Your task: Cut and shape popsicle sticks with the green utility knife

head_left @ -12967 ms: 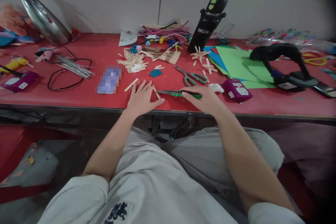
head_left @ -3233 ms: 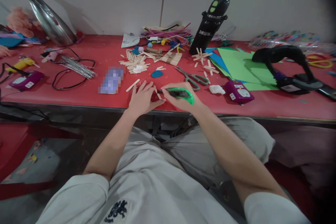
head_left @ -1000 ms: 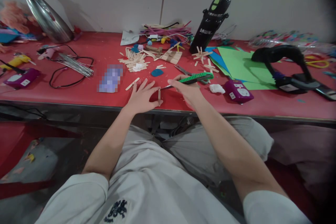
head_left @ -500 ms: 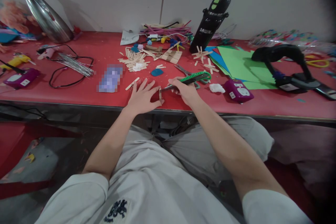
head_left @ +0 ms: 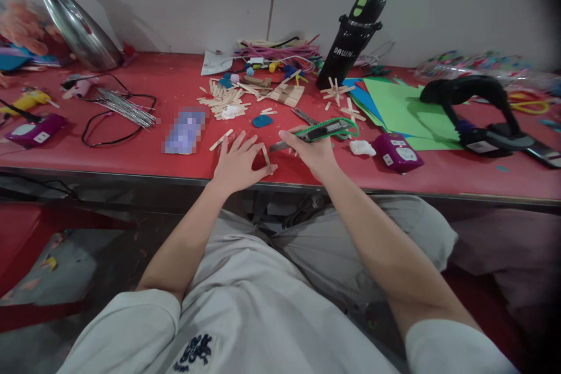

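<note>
My left hand [head_left: 236, 165] lies on the red table with its fingers spread. Its thumb and index fingertips hold down the two ends of a short wooden craft stick [head_left: 266, 155]. In my right hand [head_left: 313, 155] is a green and black box cutter [head_left: 331, 128]. The cutter's blade points left, and its tip is just right of the stick, seemingly a little apart from it. Another craft stick [head_left: 221, 139] rests beyond my left fingers. A blue oval piece [head_left: 262, 121] sits behind the cutter. Scissors [head_left: 304, 116] lie partly hidden behind my right hand.
Loose craft sticks [head_left: 225, 99] are heaped at the back middle of the red table [head_left: 184, 174]. A black bottle [head_left: 350, 41] leans near green paper sheets [head_left: 403, 108]. On the right are a purple box [head_left: 398, 152] and a black headband-like device [head_left: 480, 87]; left, metal wires [head_left: 127, 108].
My right hand has drawn the box cutter slightly back to the right, and its blade has come off the stick. The stick has tilted a little between my left fingertips.
</note>
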The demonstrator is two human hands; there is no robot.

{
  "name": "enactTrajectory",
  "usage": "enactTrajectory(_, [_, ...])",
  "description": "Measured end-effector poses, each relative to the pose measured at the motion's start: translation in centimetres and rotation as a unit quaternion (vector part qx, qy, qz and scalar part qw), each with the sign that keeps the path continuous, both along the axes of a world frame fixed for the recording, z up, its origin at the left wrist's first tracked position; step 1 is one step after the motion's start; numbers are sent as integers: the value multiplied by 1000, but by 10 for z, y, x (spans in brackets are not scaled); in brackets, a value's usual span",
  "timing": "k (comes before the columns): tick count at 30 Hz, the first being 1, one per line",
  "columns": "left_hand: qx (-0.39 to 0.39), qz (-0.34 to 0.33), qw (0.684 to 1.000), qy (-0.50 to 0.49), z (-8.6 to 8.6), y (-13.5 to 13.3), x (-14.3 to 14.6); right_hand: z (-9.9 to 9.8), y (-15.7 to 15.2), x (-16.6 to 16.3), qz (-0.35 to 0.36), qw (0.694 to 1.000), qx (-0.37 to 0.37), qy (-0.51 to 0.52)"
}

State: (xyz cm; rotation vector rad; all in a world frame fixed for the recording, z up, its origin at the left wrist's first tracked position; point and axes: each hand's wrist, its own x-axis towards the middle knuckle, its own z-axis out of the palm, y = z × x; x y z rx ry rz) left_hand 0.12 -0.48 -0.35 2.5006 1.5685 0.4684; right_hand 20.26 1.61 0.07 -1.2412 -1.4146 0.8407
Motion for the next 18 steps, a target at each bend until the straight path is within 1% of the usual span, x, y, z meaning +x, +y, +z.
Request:
enactTrajectory(6, [9, 1, 1000, -3, -4, 1, -1, 2, -5, -6, -5, 997, 54, -63])
enactTrajectory(12, [57, 0, 998, 5, -6, -3, 2, -1, -11, -17, -44, 986, 125, -98])
enactTrajectory(14, [58, 1, 998, 10, -5, -4, 3, -2, -12, -19, -53, 983, 136, -112])
enactTrajectory(18, [67, 4, 998, 6, -6, -5, 3, -5, -10, -19, -45, 975, 151, -154])
